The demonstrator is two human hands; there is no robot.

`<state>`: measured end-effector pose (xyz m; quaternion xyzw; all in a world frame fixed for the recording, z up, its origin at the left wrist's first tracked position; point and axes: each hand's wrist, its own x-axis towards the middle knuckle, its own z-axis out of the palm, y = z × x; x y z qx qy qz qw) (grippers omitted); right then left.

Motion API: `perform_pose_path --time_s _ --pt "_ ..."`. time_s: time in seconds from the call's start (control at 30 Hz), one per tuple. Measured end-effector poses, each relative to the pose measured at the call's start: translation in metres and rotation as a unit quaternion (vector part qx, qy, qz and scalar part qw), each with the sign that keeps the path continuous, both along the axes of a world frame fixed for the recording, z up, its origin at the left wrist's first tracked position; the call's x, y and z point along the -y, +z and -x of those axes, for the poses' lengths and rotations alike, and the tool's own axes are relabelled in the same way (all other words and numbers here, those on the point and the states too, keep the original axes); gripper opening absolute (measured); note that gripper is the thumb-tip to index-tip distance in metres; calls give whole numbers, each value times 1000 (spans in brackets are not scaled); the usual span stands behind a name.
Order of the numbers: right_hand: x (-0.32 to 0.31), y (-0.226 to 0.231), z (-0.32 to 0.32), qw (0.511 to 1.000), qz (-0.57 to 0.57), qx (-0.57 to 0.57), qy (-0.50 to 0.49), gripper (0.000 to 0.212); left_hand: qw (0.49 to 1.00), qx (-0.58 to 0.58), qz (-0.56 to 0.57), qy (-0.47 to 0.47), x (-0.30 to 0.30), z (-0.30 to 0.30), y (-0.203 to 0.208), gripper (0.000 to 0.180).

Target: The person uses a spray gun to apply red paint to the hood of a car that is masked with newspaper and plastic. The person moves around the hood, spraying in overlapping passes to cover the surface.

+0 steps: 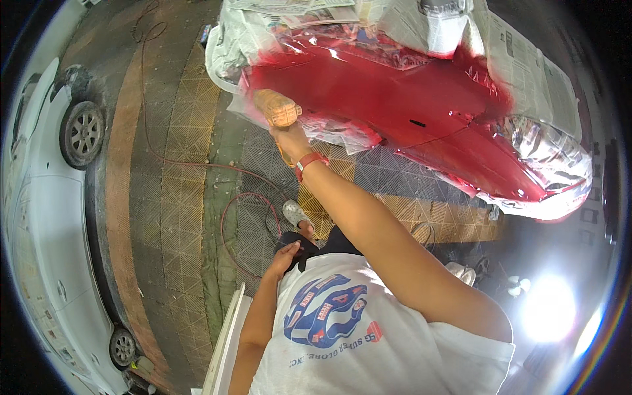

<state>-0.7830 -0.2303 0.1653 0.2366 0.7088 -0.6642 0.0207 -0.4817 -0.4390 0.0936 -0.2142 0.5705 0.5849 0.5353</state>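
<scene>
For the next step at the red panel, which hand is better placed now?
Probably the right hand: it grips the orange tool near the red panel. The left hand is by the waist, farther from the panel.

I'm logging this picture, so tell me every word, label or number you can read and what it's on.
White shirt: lettering on and beside a blue print; I won't copy it out.
Newspaper around the red panel: too small to read.
Orange-wrapped item, right hand: no readable text.
</scene>
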Motion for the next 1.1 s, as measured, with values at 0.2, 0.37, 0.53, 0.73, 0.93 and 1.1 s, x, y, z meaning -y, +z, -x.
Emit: perform_pose_path --time_s 0.2,0.37,0.53,0.73,0.93,1.1 --pt "-66 -18 -110 990 -80 -69 -89 51 997 -25 -8 -73 -9 15 -16 49" --pt "-158 16 -221 955 -127 -18 -267 58 969 -114 1 -221 -37 35 -23 51" --pt "-276 -13 -296 888 -56 -34 -455 38 927 -175 -28 -331 -63 46 -29 54" --pt "-306 -42 -313 866 79 5 -494 11 888 -208 35 -408 -72 46 -16 58" --pt "-183 -86 -258 932 -94 1 -350 28 952 -119 27 -279 -33 17 -27 57" --pt "-78 -100 -178 970 -217 4 -111 51 994 1 28 -104 -9 -7 -31 53"
